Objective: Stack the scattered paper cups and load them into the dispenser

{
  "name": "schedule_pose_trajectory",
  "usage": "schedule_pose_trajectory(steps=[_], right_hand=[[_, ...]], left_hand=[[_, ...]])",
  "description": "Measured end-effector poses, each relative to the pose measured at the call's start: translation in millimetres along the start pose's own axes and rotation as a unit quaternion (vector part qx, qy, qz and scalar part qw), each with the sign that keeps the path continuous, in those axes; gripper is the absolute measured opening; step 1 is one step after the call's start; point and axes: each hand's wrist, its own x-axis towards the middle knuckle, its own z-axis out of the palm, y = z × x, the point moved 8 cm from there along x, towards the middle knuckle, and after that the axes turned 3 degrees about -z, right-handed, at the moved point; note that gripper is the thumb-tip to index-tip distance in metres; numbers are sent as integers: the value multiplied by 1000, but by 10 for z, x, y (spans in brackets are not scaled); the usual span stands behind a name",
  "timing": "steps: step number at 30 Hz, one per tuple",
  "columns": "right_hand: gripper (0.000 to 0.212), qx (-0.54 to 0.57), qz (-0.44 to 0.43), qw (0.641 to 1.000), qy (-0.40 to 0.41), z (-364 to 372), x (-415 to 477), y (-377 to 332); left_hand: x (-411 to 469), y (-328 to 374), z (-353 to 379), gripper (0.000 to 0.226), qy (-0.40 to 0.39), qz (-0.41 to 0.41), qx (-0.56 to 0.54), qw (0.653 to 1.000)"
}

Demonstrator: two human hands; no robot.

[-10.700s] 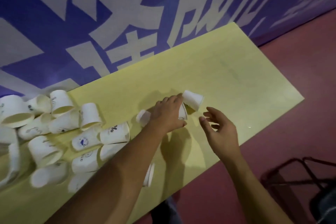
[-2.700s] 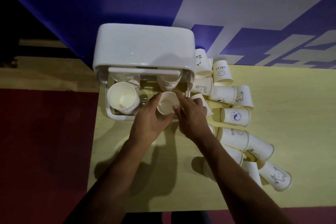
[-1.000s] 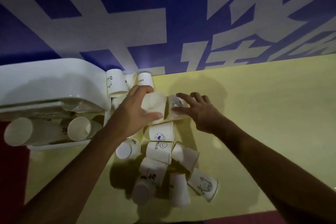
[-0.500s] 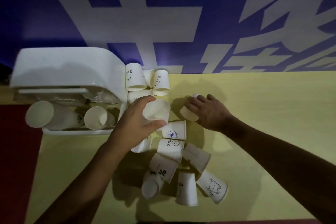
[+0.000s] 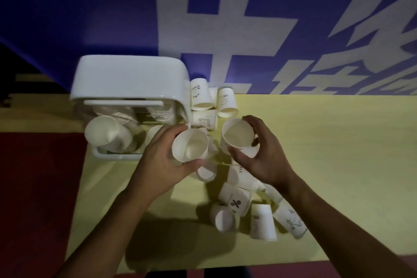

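Observation:
My left hand (image 5: pixel 163 162) grips a white paper cup (image 5: pixel 190 145), mouth toward me, just right of the dispenser. My right hand (image 5: pixel 262 156) holds a second paper cup (image 5: pixel 238 136), also mouth up, a short gap to the right of the first. The white plastic dispenser (image 5: pixel 128 79) stands at the table's far left, with stacked cups (image 5: pixel 106 134) lying in its front tray. Several loose printed cups lie scattered on the yellow table (image 5: pixel 327 165), some behind my hands by the wall (image 5: pixel 202 95), others nearer me (image 5: pixel 235 201).
A blue wall with large white characters (image 5: pixel 225 29) rises right behind the table. Red floor (image 5: pixel 40 187) shows left of the table's edge. The right half of the table holds no cups.
My right hand has lifted its cup off the table and turned it mouth up. My left hand still holds its cup, now beside the right one. The view has shifted right.

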Motion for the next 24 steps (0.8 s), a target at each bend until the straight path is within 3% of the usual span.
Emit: schedule_pose_trajectory(steps=[13, 24], right_hand=[[58, 63, -14, 996, 64, 1100, 104, -929], [69, -88, -52, 994, 42, 1644, 345, -779]], left_hand=[[-511, -805, -869, 75, 29, -24, -7, 999], [-543, -1012, -940, 70, 34, -38, -15, 999]])
